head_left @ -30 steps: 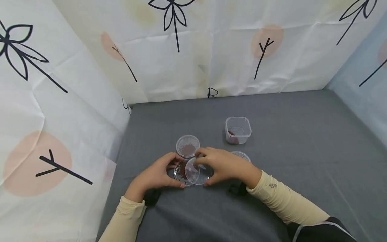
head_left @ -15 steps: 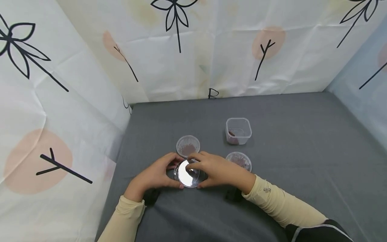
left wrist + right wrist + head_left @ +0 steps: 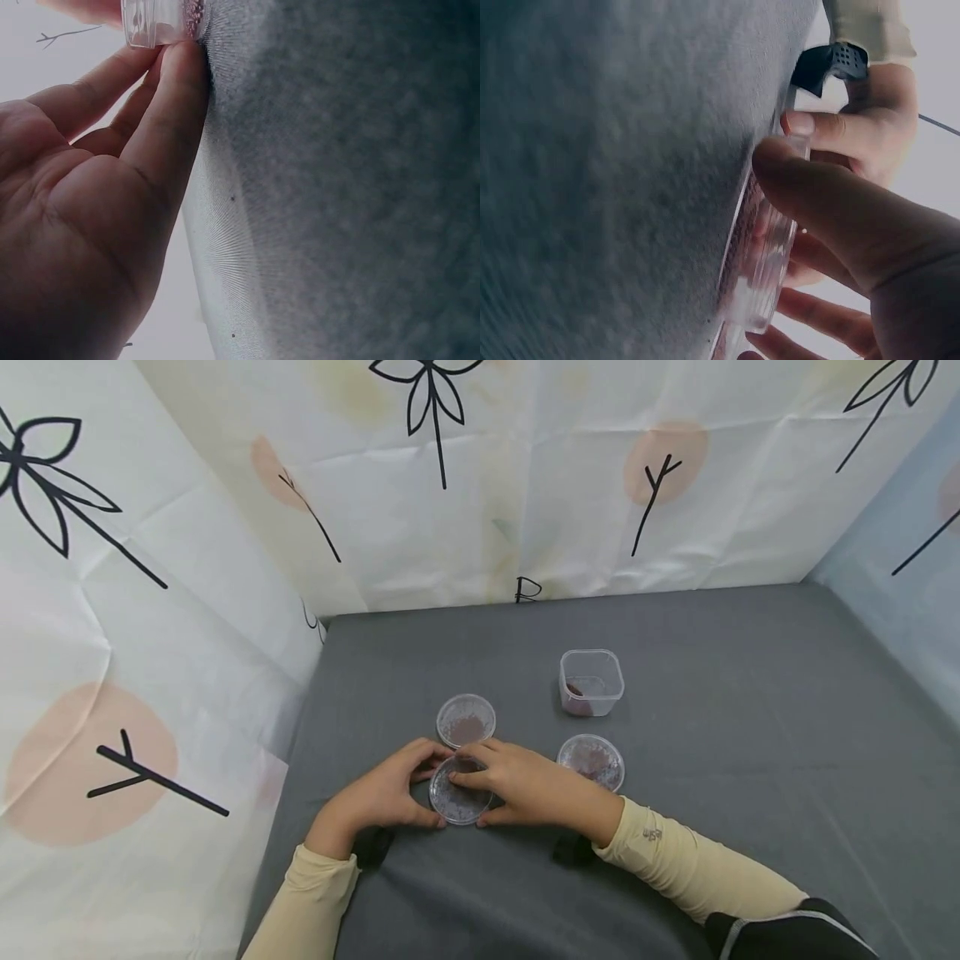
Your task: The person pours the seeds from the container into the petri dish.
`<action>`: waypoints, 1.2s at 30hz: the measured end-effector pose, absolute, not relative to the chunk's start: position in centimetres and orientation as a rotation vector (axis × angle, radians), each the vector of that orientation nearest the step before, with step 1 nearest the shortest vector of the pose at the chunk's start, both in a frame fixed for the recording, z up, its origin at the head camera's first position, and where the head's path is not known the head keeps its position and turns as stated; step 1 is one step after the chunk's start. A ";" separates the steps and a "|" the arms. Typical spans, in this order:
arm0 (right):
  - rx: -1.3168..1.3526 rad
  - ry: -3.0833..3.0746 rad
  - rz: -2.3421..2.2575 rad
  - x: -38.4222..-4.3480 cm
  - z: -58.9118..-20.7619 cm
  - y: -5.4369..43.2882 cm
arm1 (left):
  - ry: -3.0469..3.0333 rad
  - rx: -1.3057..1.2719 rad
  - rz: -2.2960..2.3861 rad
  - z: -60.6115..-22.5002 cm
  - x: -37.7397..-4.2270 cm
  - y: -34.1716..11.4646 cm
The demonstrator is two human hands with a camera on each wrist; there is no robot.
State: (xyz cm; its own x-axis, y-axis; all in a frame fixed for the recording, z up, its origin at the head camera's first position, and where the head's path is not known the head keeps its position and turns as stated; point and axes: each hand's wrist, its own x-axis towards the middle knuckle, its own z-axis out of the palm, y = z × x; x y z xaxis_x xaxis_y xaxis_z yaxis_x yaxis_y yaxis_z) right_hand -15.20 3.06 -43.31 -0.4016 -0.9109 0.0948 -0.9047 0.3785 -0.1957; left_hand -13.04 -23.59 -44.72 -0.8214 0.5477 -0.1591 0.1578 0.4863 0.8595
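Note:
A round clear petri dish (image 3: 450,810) stands on the grey cloth between my hands, with its lid (image 3: 468,802) over it. Reddish-brown grains show through its wall (image 3: 742,217) in the right wrist view. My left hand (image 3: 382,793) grips the dish's left side between thumb and fingers; in the left wrist view its thumb touches the clear wall (image 3: 161,22). From the right, my right hand (image 3: 528,785) holds the lid, thumb at the near rim and fingers across the top and far side. These fingers hide part of the dish.
Just behind stands a second petri dish (image 3: 467,720) with brown grains. A third petri dish (image 3: 591,758) lies beside my right wrist. Farther back is a square clear plastic tub (image 3: 592,685) with some brown stuff inside. Printed cloth walls (image 3: 480,527) surround the table.
My right hand has moved left with the lid, from partly overlapping the dish to lying over it. The left hand has stayed at the dish. The third dish now shows more fully.

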 end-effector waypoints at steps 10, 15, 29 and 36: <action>-1.697 2.597 -0.329 -15.3 -43.5 3.1 | 2.336 0.573 1.253 -44.6 -13.1 -23.4; -1.690 2.600 -0.320 -15.4 -43.5 3.2 | 2.348 0.566 1.256 -44.6 -13.2 -23.3; -1.642 2.551 -0.317 -15.3 -43.2 3.4 | 2.355 0.582 1.265 -44.6 -13.3 -23.3; -1.626 2.571 -0.341 -15.2 -43.3 3.2 | 2.356 0.567 1.266 -44.5 -13.3 -23.3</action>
State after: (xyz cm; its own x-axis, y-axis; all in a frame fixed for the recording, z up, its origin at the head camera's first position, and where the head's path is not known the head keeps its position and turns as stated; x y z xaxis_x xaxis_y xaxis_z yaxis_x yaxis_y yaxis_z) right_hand -15.24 3.22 -43.26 -0.4337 -0.8997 0.0507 -0.8817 0.4120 -0.2298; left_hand -13.34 -23.30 -44.49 -0.8355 0.5263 -0.1580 0.1588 0.5065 0.8475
